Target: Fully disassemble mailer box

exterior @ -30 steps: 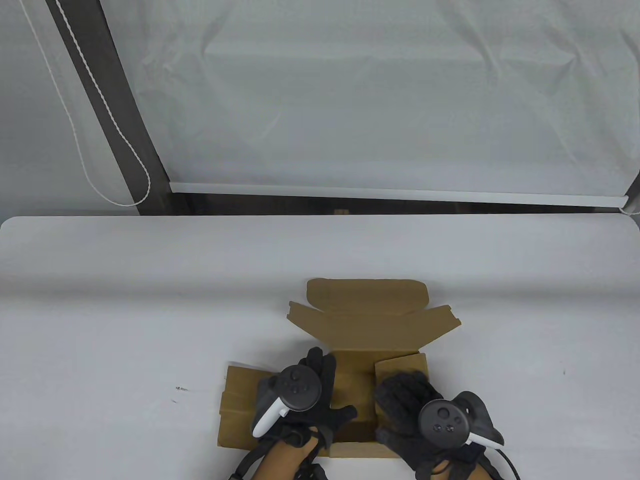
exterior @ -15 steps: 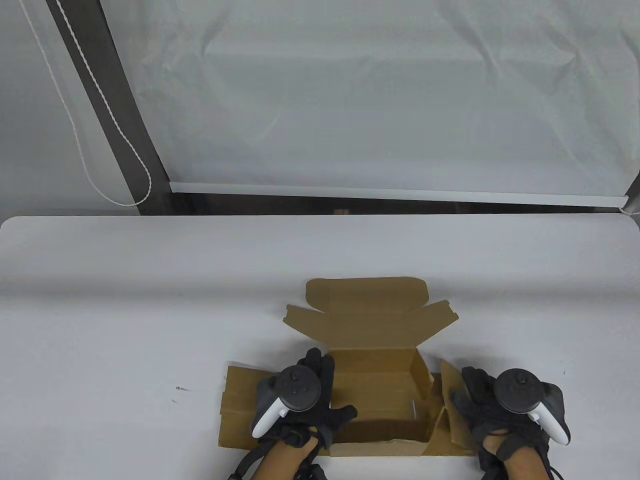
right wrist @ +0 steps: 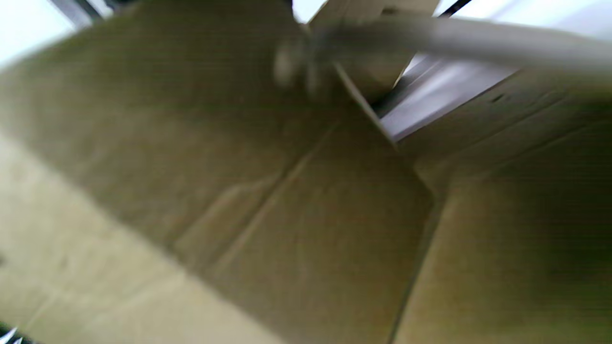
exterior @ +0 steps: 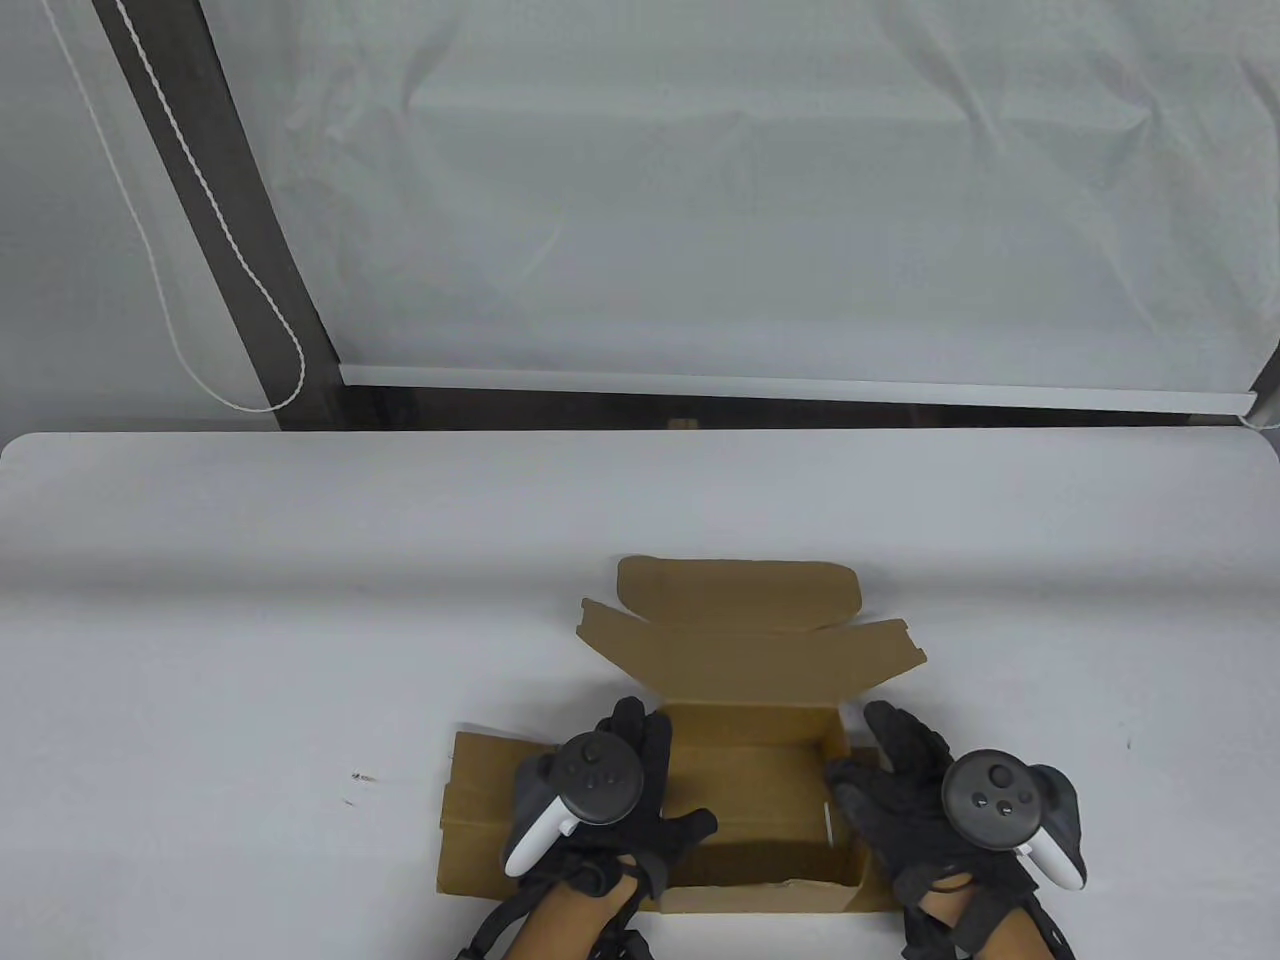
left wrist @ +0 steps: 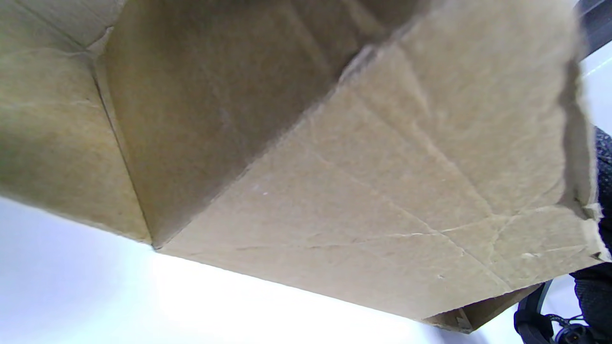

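The brown cardboard mailer box [exterior: 750, 790] lies open near the table's front edge in the table view. Its lid [exterior: 740, 590] lies back on the far side with two side flaps spread out. The box's left panel [exterior: 480, 800] is folded out flat. My left hand [exterior: 610, 790] rests flat on that panel, fingers spread. My right hand [exterior: 900, 780] lies at the box's upright right wall [exterior: 848, 800], fingers extended, thumb by the wall's inner side. The right panel is hidden under it. Both wrist views show only close cardboard, sharp in the left one [left wrist: 334, 191] and blurred in the right one [right wrist: 287, 215].
The white table [exterior: 250, 600] stretches to the left, right and beyond the box. A small dark mark [exterior: 357, 777] sits on it left of the box. A white sheet and a dark frame with a cord [exterior: 240, 260] stand behind the table's far edge.
My right hand pulled the right inner panel out of the box to the right, then moved back left against the right wall. My left hand stayed on the left panel.
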The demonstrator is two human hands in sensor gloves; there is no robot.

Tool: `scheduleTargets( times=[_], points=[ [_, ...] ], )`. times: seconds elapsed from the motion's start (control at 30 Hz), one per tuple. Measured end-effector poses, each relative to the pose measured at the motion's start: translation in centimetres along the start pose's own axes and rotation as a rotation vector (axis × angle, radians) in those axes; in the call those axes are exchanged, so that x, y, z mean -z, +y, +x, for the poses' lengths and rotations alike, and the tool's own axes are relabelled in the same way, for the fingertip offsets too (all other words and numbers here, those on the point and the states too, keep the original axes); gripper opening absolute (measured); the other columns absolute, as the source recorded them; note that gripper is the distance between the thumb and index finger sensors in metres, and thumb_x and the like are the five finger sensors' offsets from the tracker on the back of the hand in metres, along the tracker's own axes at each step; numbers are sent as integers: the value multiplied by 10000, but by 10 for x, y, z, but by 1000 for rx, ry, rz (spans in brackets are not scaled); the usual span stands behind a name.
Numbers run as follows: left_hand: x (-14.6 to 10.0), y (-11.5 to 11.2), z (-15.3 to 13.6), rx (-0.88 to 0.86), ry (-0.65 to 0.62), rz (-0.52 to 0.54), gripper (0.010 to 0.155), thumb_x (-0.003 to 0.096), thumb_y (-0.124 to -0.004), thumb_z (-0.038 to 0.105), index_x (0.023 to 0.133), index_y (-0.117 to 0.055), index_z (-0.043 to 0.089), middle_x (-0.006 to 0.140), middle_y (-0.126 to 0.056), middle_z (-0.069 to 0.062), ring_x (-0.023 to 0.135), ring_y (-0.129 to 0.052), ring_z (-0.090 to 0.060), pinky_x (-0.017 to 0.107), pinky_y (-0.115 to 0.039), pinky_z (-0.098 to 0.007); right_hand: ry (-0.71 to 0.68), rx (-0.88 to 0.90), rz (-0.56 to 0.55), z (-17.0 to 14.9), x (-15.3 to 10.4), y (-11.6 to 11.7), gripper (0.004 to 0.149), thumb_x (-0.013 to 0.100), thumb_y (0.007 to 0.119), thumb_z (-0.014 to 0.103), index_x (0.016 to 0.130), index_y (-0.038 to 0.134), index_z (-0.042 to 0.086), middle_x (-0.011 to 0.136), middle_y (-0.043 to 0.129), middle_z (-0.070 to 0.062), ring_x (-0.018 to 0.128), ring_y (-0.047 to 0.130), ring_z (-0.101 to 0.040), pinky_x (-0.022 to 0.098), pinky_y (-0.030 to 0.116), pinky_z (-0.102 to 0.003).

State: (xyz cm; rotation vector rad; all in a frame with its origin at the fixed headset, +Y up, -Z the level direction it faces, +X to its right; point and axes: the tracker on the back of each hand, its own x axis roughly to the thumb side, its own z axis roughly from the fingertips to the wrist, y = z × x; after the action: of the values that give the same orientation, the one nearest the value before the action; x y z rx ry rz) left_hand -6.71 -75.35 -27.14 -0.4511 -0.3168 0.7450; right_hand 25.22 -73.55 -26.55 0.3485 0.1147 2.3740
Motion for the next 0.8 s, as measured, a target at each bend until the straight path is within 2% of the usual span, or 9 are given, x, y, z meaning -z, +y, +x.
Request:
scheduleTargets(
  times=[0.1,0.27,0.37,0.47,0.5,0.57,0.63,0.7,0.8],
  points=[
    [0,1,-2,-11,4,3,948,522,-769,495,1102,-87,186,1098,175,-81,1057,60,-409,650,72,-694,72,-116,-67,-13,-7,-21,568,567,625,522,856,885,109,1178,318,-277,1055,305,-528,752,227,-672],
    [-1,1,-2,-11,7,8,947,523,-766,497,1102,-87,180,1097,178,-80,1054,62,-412,649,72,-693,272,-20,-255,-42,-28,-57,602,575,627,512,876,851,40,1134,475,-316,1023,426,-556,733,305,-691],
    [0,0,-2,-6,8,7,945,525,-759,502,1101,-84,176,1095,181,-80,1054,63,-412,649,72,-693,430,-71,-132,-77,-33,-56,636,575,636,516,934,792,16,1123,474,-335,1017,458,-570,726,328,-700],
    [-1,1,-2,-8,7,8,942,526,-757,502,1103,-87,175,1097,178,-82,1053,63,-415,649,72,-693,587,-62,52,-106,-35,-38,658,576,649,513,1002,670,12,1163,364,-286,1049,309,-535,734,271,-693],
    [-1,0,-2,-8,7,6,943,528,-754,505,1102,-82,176,1095,182,-81,1053,64,-413,649,71,-694,574,-19,108,-106,-33,-37,662,587,631,511,1056,538,54,1173,225,-247,1055,176,-503,737,204,-682],
    [-1,0,-2,-3,9,5,943,529,-749,509,1101,-78,172,1093,186,-81,1053,65,-413,649,70,-694,545,-75,45,-97,-29,-37,699,576,643,512,1039,573,-7,1159,265,-292,1052,226,-533,737,238,-689],
    [-1,0,-1,1,8,3,943,530,-746,510,1101,-77,170,1092,188,-83,1053,65,-414,649,69,-694,446,-93,9,-82,-23,-43,706,577,636,517,1066,523,21,1162,232,-290,1049,218,-532,740,225,-683],
    [0,0,-1,4,9,2,941,531,-742,514,1102,-76,171,1092,188,-84,1053,65,-415,650,68,-695,246,-94,-166,-50,-20,-50,707,574,639,521,1069,527,29,1163,269,-299,1052,238,-542,739,241,-690],
    [-1,0,-1,12,24,15,910,544,-706,523,1106,-83,172,1096,185,-84,1054,57,-420,653,57,-696,-94,-94,-225,-1,-14,-42,701,565,663,532,1062,580,44,1167,354,-299,1060,314,-540,745,251,-695]
  ],
)
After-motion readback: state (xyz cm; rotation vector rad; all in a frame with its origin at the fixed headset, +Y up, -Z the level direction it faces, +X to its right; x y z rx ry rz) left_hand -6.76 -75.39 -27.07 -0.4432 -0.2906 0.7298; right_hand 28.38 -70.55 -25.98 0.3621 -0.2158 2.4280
